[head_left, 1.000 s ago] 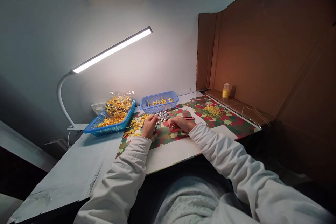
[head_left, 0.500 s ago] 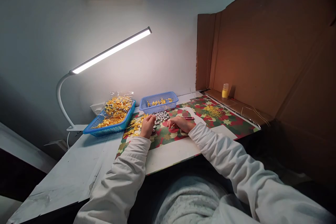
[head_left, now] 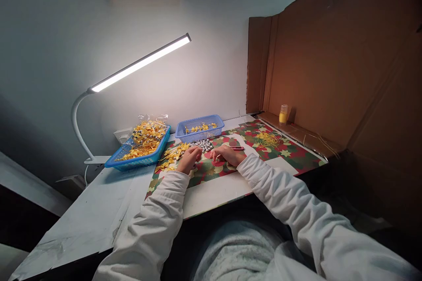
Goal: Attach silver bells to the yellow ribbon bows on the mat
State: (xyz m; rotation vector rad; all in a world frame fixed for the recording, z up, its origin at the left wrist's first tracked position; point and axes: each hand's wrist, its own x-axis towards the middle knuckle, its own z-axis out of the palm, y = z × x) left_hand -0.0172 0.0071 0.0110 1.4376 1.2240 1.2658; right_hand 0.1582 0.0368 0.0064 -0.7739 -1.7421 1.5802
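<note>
My left hand is closed, its fingertips pressed together over the patterned mat. Whatever it pinches is too small to make out. Close by on the right, my right hand is also closed, with a tiny item at its fingertips that I cannot name. A gap separates the two hands. Behind them lies a pile of small shiny silver balls, like bells. Yellow ribbon bows are spread left of my left hand. A small pink-handled tool rests just behind my right hand.
A blue basket heaped with yellow bows and silver balls stands left. Another basket with several yellow pieces sits at the back. Yellow cords lie right, near a yellow bottle. A lit lamp hangs above; a cardboard wall borders the right.
My left hand has shifted slightly to the right and turned, coming nearer to my right hand. My right hand has stayed in nearly the same place.
</note>
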